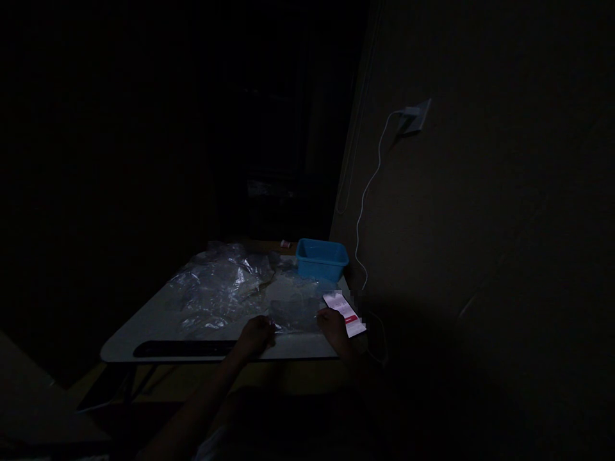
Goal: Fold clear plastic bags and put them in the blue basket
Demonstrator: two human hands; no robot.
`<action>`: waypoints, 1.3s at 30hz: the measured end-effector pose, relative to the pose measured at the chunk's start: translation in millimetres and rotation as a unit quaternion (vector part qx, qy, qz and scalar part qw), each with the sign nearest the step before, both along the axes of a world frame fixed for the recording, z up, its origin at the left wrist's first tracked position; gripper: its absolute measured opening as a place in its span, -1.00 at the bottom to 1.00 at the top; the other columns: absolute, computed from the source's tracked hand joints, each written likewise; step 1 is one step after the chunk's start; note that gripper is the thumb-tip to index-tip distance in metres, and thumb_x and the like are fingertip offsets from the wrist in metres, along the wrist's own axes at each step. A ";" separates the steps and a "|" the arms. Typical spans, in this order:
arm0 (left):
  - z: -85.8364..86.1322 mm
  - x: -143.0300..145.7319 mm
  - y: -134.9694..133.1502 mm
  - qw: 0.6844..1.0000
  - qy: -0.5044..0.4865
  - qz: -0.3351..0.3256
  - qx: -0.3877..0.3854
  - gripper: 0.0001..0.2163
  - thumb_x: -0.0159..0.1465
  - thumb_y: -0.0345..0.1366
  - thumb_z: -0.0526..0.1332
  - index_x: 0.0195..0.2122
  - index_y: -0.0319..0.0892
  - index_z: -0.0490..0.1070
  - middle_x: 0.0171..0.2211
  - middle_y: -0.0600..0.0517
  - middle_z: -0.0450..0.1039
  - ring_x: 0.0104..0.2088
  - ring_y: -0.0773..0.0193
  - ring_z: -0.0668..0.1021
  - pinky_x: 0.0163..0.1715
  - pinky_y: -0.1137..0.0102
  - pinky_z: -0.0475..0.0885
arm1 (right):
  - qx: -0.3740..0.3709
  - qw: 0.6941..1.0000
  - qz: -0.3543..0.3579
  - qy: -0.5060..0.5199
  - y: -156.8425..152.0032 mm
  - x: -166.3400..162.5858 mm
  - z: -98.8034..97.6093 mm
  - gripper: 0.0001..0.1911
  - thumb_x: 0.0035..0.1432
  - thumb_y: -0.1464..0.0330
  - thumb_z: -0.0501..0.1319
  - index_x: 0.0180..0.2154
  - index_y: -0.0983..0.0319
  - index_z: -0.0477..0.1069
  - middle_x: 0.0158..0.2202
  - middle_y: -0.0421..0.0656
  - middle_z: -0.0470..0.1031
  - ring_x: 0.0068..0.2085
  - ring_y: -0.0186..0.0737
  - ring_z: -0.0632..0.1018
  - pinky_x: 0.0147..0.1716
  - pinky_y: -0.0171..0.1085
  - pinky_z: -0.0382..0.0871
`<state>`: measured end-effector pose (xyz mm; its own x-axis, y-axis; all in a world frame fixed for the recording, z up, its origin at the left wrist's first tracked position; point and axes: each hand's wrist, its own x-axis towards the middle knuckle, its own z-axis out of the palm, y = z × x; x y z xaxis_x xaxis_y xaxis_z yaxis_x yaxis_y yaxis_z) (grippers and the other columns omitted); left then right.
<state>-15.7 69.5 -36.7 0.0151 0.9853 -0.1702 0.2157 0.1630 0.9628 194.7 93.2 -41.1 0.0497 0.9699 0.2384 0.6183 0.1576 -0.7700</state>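
The room is very dark. On a small white table (144, 320) my left hand (256, 336) rests near the front edge with its fingers curled on the edge of a clear plastic bag (293, 314). My right hand (332, 323) lies at the bag's right edge, next to a lit phone (346, 314); its fingers seem pinched on the plastic. More crumpled clear plastic bags (221, 282) are spread over the middle of the table.
A blue plastic tub (321, 258) stands at the table's far right corner. A white cable (368, 192) runs from a wall charger (414, 116) down to the table. A dark long object (182, 349) lies along the front edge. The wall is close on the right.
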 end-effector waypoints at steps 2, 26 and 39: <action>-0.5 0.5 -0.3 1.000 0.000 0.005 -0.001 -0.82 -0.06 -0.18 0.15 -0.57 -0.19 0.21 -0.85 0.20 0.22 -0.85 0.48 0.20 -0.80 0.56 0.00 | 0.002 1.000 -0.009 0.012 -2.2 -2.2 -1.6 -0.78 -0.12 0.48 0.07 -0.37 0.25 0.41 -0.40 -0.13 0.49 -0.33 -0.20 0.50 -0.36 -0.30 0.34; 1.4 2.5 -2.2 0.999 0.019 0.023 -0.022 -0.84 0.10 -0.20 0.06 -0.46 -0.18 0.18 -0.81 0.18 0.26 -0.80 0.39 0.36 -0.79 0.56 0.14 | -0.069 0.968 -0.007 0.243 -30.8 -5.4 -3.4 -0.42 -0.26 0.46 0.05 -0.06 0.22 0.17 -0.49 -0.28 0.33 -0.61 -0.37 0.40 -0.80 -0.45 0.26; 21.0 -7.0 -6.5 0.904 0.365 0.018 0.222 -0.77 0.12 -0.32 0.03 -0.22 -0.24 0.33 -0.35 -0.08 0.48 -0.34 0.20 0.51 -0.35 0.37 0.37 | -0.021 0.978 -0.003 0.209 -24.9 0.3 -11.2 -0.54 -0.26 0.50 0.07 -0.18 0.24 0.22 -0.53 -0.28 0.37 -0.52 -0.28 0.46 -0.54 -0.32 0.37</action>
<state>-22.7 63.0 -15.7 0.0244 0.9564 0.2910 0.8217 -0.1850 0.5391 195.0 68.4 -52.3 0.1397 0.9778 0.1560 0.2489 0.1178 -0.9613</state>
